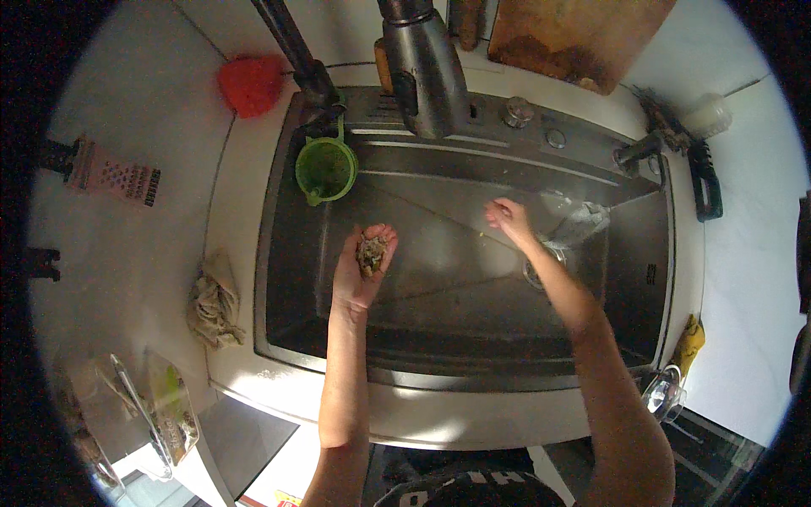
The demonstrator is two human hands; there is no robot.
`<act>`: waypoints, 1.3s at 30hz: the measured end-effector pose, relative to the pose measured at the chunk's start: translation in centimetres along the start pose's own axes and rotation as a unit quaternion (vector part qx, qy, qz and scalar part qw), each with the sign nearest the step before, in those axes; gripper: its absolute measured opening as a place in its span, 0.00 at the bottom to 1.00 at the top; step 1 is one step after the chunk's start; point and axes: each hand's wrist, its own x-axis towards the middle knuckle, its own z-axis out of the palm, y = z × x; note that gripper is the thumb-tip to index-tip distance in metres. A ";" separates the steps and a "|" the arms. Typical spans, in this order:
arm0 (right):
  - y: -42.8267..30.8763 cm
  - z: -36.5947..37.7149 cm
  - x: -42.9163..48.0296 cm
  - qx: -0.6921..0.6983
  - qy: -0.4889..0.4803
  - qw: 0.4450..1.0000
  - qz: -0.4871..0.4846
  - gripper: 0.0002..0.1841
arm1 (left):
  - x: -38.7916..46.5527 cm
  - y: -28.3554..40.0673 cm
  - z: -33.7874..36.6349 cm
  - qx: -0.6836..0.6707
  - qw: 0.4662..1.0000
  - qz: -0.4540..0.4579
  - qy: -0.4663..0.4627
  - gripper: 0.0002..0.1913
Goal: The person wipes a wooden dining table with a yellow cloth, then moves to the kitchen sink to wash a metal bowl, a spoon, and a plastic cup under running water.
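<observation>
My left hand (364,266) is palm up over the left part of a stainless steel sink (437,279), cupped around a small heap of wet food scraps (372,252). My right hand (509,218) hovers over the right half of the basin, its fingers curled; whether it holds anything is not clear. Just right of that forearm lies a wet, light grey cloth or mesh bag (580,224), beside the round drain (538,269), which the forearm partly covers. A green strainer (326,168) hangs in the back left corner of the sink. A small crumb (481,234) rests on the basin floor.
A metal faucet head (424,76) juts out over the sink's back edge. A wooden cutting board (576,38) leans behind it. A crumpled cloth (217,304) lies on the left counter, below a red object (251,85). A black-handled tool (704,180) and glass vessel (664,393) are at right.
</observation>
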 end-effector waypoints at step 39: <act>-0.1 -10.9 -7.5 -0.422 -0.502 0.656 0.374 0.09 | -0.4 0.0 0.2 0.056 0.998 0.016 0.038 0.16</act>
